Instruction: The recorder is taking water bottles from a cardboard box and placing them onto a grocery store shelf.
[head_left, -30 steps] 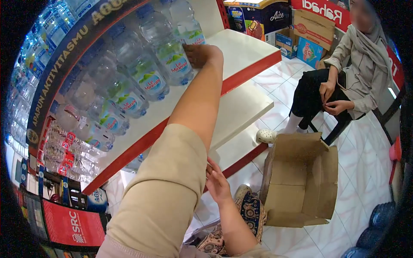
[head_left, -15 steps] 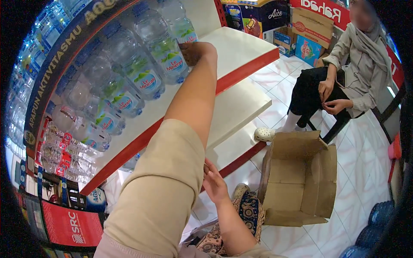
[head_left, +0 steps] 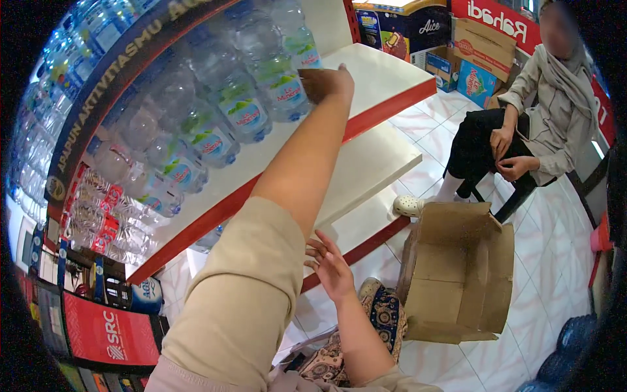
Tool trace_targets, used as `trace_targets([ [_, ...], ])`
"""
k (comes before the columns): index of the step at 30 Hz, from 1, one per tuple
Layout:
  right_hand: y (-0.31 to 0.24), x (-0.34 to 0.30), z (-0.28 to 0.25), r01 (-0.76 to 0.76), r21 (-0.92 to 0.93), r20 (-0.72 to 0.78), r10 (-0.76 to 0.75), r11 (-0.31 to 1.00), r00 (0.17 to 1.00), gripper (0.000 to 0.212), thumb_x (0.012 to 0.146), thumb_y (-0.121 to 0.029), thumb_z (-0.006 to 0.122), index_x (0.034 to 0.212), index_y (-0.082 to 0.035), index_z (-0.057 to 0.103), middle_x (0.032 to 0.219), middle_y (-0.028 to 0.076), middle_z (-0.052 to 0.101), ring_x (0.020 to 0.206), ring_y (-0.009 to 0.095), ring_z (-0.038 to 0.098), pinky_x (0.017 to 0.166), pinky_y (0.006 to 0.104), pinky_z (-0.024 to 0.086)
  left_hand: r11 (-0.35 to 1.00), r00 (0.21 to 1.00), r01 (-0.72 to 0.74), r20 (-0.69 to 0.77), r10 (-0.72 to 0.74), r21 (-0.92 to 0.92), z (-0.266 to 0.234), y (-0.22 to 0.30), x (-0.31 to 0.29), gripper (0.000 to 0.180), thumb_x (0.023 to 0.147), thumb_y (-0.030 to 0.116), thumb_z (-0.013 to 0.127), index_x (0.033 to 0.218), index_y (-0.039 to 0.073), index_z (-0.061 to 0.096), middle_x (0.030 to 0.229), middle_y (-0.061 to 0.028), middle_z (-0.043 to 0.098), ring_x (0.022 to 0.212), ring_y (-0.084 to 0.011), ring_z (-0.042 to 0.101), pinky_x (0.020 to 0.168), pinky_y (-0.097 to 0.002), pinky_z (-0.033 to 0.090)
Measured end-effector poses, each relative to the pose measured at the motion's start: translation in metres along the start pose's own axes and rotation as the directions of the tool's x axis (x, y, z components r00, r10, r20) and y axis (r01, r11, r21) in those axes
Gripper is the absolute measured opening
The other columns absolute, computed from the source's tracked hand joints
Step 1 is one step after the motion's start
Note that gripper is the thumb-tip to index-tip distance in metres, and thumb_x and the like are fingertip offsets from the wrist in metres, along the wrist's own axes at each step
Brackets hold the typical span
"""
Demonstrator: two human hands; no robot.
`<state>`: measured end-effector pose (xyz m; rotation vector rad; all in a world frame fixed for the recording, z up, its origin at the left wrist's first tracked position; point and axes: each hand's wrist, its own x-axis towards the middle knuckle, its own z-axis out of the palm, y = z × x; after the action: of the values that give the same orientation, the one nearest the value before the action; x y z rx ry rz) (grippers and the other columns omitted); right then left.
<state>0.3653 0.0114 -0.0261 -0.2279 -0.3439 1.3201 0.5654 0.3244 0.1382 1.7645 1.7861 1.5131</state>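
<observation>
A white shelving unit (head_left: 385, 85) with red edging is being seen stretching across the upper left, its tiers stepping down toward a white tiled floor (head_left: 555, 261). A row of clear water bottles (head_left: 215, 124) with green and blue labels is being kept standing on the upper tier, packed close together. An open brown cardboard box (head_left: 457, 274) is being left on the floor to the right, its flaps spread and its inside showing nothing but bare card. Beyond it, another person (head_left: 542, 124) is being seen seated on a stool, hands held together in the lap. The left hand (head_left: 326, 81) is being held up at the end bottle (head_left: 284, 85) of the row, the fingers being pressed against its label; whether they are being closed around it cannot be told. The right hand (head_left: 333, 268) is being held lower down, in front of the bottom shelf edge, with the fingers spread apart and nothing being gripped.
</observation>
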Motion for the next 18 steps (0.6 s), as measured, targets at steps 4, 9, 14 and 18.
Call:
trace_targets([
  [4, -0.001, -0.003, 0.001, 0.006, -0.048, -0.022, -0.007, 0.999, 1.000, 0.063, 0.082, -0.030, 0.055, 0.134, -0.005, 0.031, 0.124, 0.014, 0.047, 0.107, 0.023, 0.050, 0.088, 0.0347, 0.041, 0.976, 0.865, 0.074, 0.501, 0.040, -0.205, -0.068, 0.013, -0.045, 0.103, 0.069, 0.036, 0.071, 0.132, -0.015, 0.007, 0.136, -0.0323, 0.019, 0.130, -0.0389, 0.020, 0.108, -0.0385, 0.019],
  [9, 0.010, -0.004, -0.013, 0.053, -0.008, -0.028, -0.053, 0.999, 0.998, 0.055, 0.085, -0.025, 0.052, 0.133, -0.006, 0.033, 0.121, 0.012, 0.050, 0.106, 0.023, 0.050, 0.087, 0.0355, 0.042, 0.897, 0.438, -0.153, 0.785, 0.438, -0.415, -0.243, -0.008, -0.165, 0.101, 0.072, 0.040, 0.067, 0.136, -0.007, 0.004, 0.140, -0.0306, 0.013, 0.132, -0.0412, 0.012, 0.109, -0.0409, 0.015],
  [14, 0.006, -0.004, -0.012, -0.015, 0.034, 0.018, 0.014, 0.999, 1.000, 0.059, 0.084, -0.027, 0.053, 0.134, -0.006, 0.032, 0.123, 0.013, 0.047, 0.105, 0.023, 0.050, 0.085, 0.0343, 0.043, 0.880, 0.090, 0.136, 0.890, 0.447, -0.456, -0.365, -0.125, -0.199, 0.059, 0.081, 0.027, 0.064, 0.129, 0.003, 0.040, 0.131, -0.0170, 0.042, 0.125, -0.0240, 0.037, 0.102, -0.0347, 0.029],
  [18, 0.013, -0.009, 0.001, -0.035, -0.144, -0.095, 0.021, 0.989, 0.995, 0.056, 0.084, -0.025, 0.052, 0.133, -0.005, 0.035, 0.122, 0.013, 0.048, 0.104, 0.022, 0.051, 0.084, 0.0331, 0.043, 0.896, 0.203, 0.445, 0.973, -0.109, 0.007, -0.401, -0.256, -0.163, 0.035, 0.086, 0.017, 0.057, 0.116, 0.000, 0.052, 0.113, -0.0083, 0.056, 0.105, -0.0162, 0.053, 0.091, -0.0299, 0.041],
])
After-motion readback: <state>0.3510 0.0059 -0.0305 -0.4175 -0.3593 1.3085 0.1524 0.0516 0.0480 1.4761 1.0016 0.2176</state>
